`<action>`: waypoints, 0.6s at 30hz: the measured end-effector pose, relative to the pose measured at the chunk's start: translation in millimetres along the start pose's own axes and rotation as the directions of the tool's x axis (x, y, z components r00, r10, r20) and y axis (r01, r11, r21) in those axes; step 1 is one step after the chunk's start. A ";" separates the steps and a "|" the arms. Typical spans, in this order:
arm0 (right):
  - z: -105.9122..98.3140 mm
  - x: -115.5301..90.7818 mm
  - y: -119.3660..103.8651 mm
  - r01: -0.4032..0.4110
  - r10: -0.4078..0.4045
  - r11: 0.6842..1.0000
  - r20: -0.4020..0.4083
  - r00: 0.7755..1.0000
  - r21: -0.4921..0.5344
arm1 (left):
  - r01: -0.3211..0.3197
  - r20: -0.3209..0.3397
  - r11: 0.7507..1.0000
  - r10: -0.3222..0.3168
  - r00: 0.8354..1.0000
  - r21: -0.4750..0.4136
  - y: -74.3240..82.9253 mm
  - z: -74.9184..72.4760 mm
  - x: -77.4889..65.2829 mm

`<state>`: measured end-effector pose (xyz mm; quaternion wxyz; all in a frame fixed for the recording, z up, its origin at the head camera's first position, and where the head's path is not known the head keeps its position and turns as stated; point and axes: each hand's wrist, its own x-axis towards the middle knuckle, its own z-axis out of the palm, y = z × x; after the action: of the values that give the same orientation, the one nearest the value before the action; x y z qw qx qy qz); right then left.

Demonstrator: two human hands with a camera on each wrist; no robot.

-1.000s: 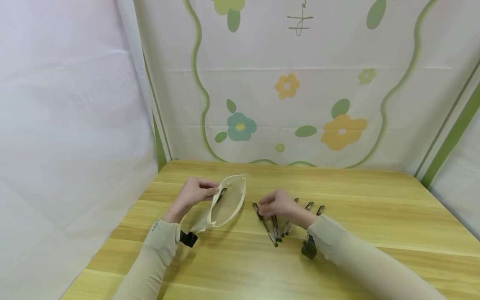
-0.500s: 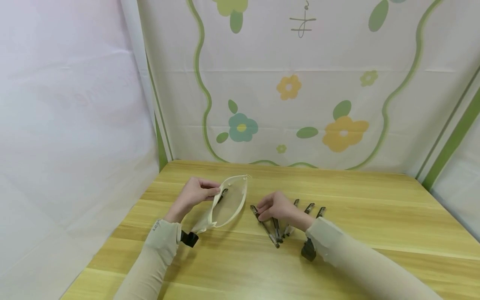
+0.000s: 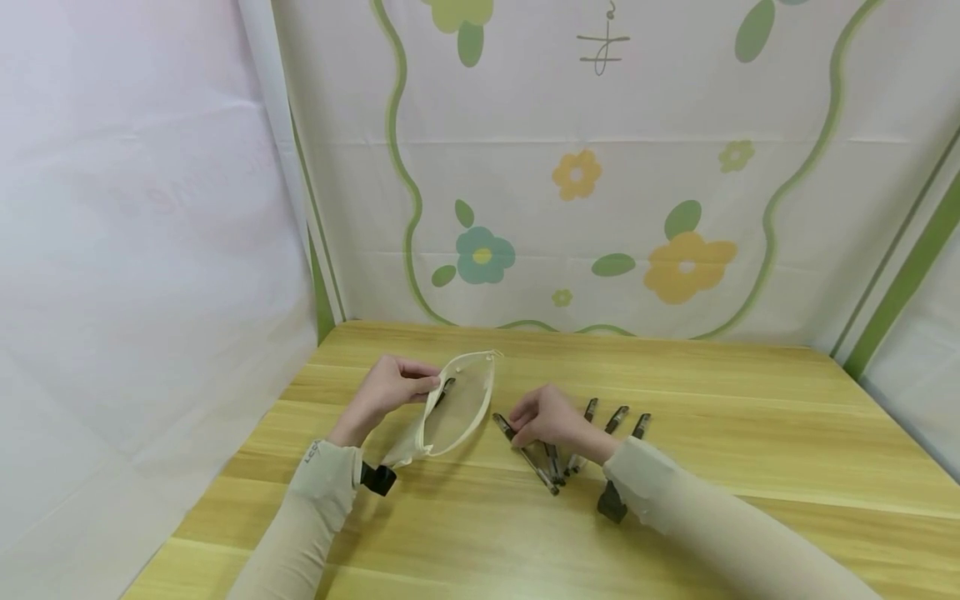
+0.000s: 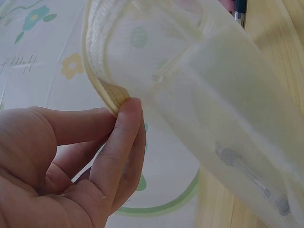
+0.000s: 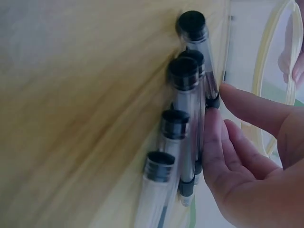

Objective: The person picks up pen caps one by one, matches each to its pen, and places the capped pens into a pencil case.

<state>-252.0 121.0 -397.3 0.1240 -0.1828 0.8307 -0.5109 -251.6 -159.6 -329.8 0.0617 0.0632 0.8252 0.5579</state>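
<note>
My left hand pinches the zipper edge of a cream see-through pencil pouch, whose mouth gapes toward the right. One clear pen with dark ends lies inside, seen through the mesh in the left wrist view. Right of the pouch, my right hand pinches the leftmost pen between thumb and fingers near its upper part. That pen slants on the table, its lower end near the others. Several more clear, black-ended pens lie fanned out under and beside the right hand, partly hidden by it.
The wooden table carries everything. A white curtain with printed flowers rises behind its far edge, and a white sheet hangs at the left. A black wrist camera sits below the left hand.
My right hand has shifted slightly left, and the upper end of the leftmost pen has swung left toward the pouch. The left hand and pouch stay nearly still.
</note>
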 end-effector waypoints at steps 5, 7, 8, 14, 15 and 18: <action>2.3 -0.3 -0.6 0.025 -0.024 0.999 0.030 0.999 -0.023 | 0.006 -0.003 1.000 -0.006 1.000 0.003 -0.6 0.0 0.5; 3.1 -0.4 -0.7 0.022 -0.021 1.000 0.041 0.999 -0.020 | 0.008 -0.005 1.000 -0.008 1.000 0.001 -0.8 -0.1 0.5; 3.5 -0.5 -1.0 0.019 -0.019 1.000 0.047 0.999 -0.015 | 0.009 -0.005 1.000 -0.009 1.000 0.000 -0.8 -0.2 0.5; 5.4 -1.8 -4.0 0.013 -0.012 1.000 0.081 0.997 -0.007 | 0.003 0.000 1.000 -0.003 1.000 -0.008 -0.2 -0.2 -0.1; 5.7 -1.9 -4.3 0.015 -0.014 1.000 0.086 0.996 -0.013 | 0.002 0.000 1.000 -0.002 1.000 -0.007 -0.2 -0.2 -0.2; 6.7 -2.4 -5.9 0.019 -0.017 1.000 0.100 0.995 -0.024 | -0.002 0.001 1.000 0.002 1.000 -0.004 -0.8 -0.5 0.1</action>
<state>-246.1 114.3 -395.0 0.1584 -0.2170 0.8282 -0.4918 -251.9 -160.3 -330.3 0.0619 0.0642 0.8239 0.5596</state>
